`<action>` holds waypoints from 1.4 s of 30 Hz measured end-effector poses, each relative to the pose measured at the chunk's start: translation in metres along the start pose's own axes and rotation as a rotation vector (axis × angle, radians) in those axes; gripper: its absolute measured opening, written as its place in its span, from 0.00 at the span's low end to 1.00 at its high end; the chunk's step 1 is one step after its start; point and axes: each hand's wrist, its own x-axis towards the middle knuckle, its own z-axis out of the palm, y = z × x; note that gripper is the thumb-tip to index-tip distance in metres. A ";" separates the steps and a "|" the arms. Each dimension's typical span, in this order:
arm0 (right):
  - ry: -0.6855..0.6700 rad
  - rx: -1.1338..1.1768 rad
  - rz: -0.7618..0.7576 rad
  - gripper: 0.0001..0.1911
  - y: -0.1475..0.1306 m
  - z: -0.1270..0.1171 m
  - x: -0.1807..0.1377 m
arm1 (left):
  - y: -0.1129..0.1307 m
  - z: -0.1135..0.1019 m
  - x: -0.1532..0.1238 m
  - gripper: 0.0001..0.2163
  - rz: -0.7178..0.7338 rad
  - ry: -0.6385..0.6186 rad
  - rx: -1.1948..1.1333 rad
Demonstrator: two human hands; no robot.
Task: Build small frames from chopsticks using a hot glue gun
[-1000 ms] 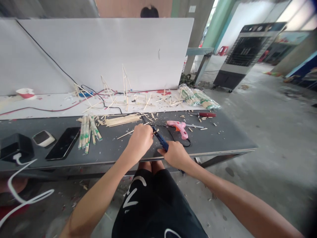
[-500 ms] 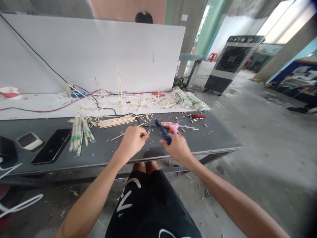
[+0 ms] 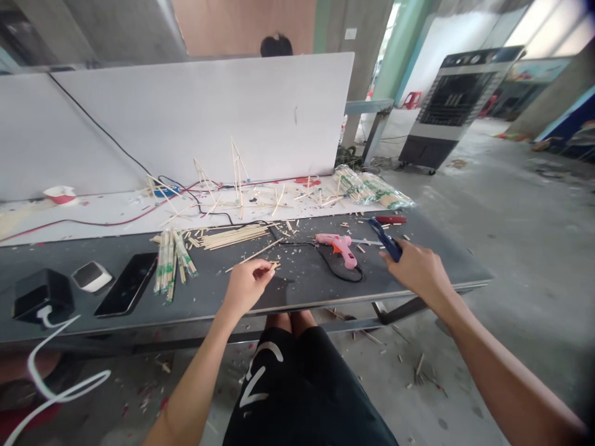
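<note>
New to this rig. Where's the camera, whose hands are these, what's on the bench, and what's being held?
There is no machine here. A person works bare-handed, and the single camera sits on their head, looking forward and down at the dark table. The left hand pinches a short stick. The right hand, out to the right, grips a blue-handled tool. On the table lie a pink glue gun, loose sticks, wrapped stick bundles and a phone.
</note>
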 end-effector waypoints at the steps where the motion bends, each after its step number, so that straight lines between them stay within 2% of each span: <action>1: 0.011 -0.023 0.002 0.23 0.005 0.004 0.002 | -0.004 0.000 -0.002 0.06 0.047 0.023 0.111; 4: 0.044 -0.072 -0.007 0.26 0.017 0.017 0.007 | -0.019 0.002 -0.006 0.05 0.121 0.041 0.285; 8: 0.074 -0.144 -0.057 0.31 0.033 0.036 0.012 | -0.033 0.007 -0.007 0.06 0.134 0.052 0.301; 13: 0.128 -0.126 -0.090 0.38 0.048 0.054 0.022 | -0.028 0.018 -0.001 0.07 0.180 0.040 0.293; 17: 0.122 -0.096 -0.097 0.40 0.052 0.060 0.032 | -0.021 0.024 0.006 0.06 0.187 0.028 0.283; 21: 0.105 -0.083 -0.105 0.39 0.053 0.064 0.041 | -0.021 0.018 0.007 0.06 0.141 0.025 0.224; 27: 0.098 -0.067 -0.125 0.39 0.054 0.067 0.048 | -0.026 0.001 0.011 0.08 0.115 0.121 0.247; 31: 0.128 -0.043 -0.147 0.37 0.052 0.066 0.047 | -0.024 -0.002 0.017 0.10 0.132 0.007 0.214; 34: 0.151 -0.013 -0.151 0.37 0.053 0.066 0.042 | -0.022 0.000 0.020 0.14 0.201 -0.065 0.200; 37: 0.152 -0.002 -0.126 0.37 0.053 0.066 0.037 | -0.023 0.007 0.020 0.19 0.265 -0.075 0.212; 42: 0.169 0.014 -0.127 0.33 0.043 0.047 0.017 | -0.029 0.023 0.019 0.11 0.308 -0.049 0.221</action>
